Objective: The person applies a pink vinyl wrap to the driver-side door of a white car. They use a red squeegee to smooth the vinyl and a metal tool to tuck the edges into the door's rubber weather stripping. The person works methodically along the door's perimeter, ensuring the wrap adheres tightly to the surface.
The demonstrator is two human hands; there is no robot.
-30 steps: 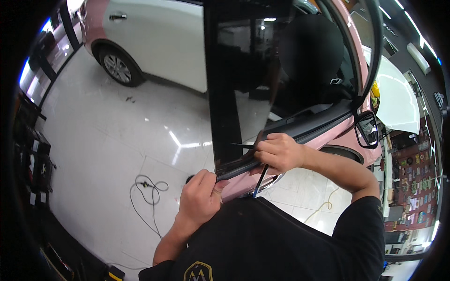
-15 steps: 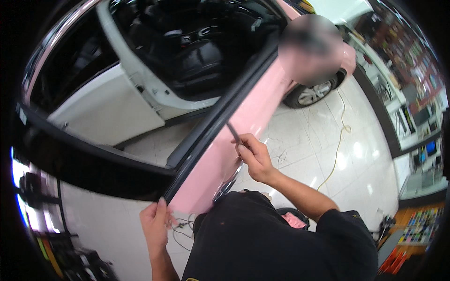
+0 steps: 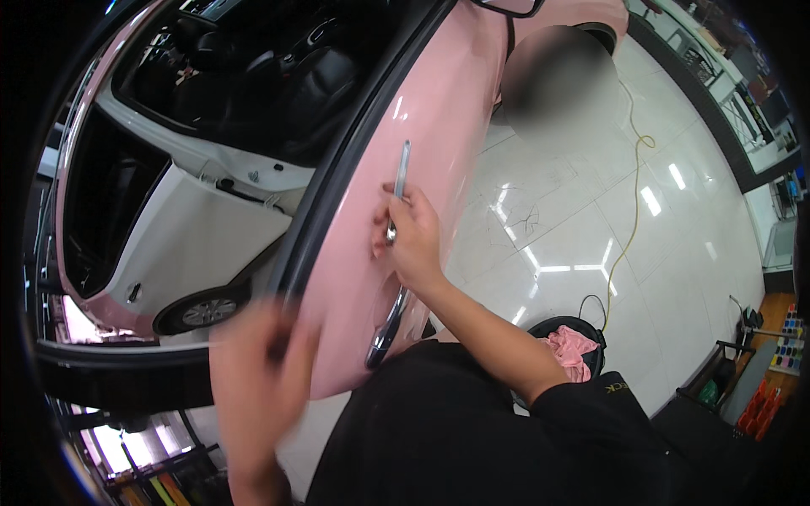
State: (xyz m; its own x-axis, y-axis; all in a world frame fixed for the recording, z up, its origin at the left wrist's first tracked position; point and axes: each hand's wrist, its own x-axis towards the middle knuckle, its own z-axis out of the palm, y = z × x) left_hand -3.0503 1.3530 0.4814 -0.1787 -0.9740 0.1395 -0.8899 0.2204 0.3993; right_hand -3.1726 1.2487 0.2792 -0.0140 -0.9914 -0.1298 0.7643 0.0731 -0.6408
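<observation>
Before me stands a car's open front door (image 3: 430, 93) with a pink outer skin. My right hand (image 3: 415, 240) is closed around a slim, silver, stick-like tool (image 3: 403, 164), whose long end points away from me, over the pink panel. The tool's exact kind is not clear. Along the door's window edge runs a black trim strip (image 3: 333, 181). My left hand (image 3: 257, 379) is at the near end of this strip, smeared by motion, so its fingers cannot be made out. A chrome door handle (image 3: 388, 331) lies between my body and my right hand.
Beyond the front door is a white-edged rear door (image 3: 194, 244), also open, with a wheel (image 3: 209, 309) below. To my right a black bucket (image 3: 599, 358) holds crumpled pink material (image 3: 572, 347). A yellow hose (image 3: 623, 249) crosses the tiled floor. Shelves and racks line the sides.
My view has shifted along the door. The right hand now shows a silver tool over the panel; before, it held a dark strip-like piece. The left hand has come off the trim's end and blurs.
</observation>
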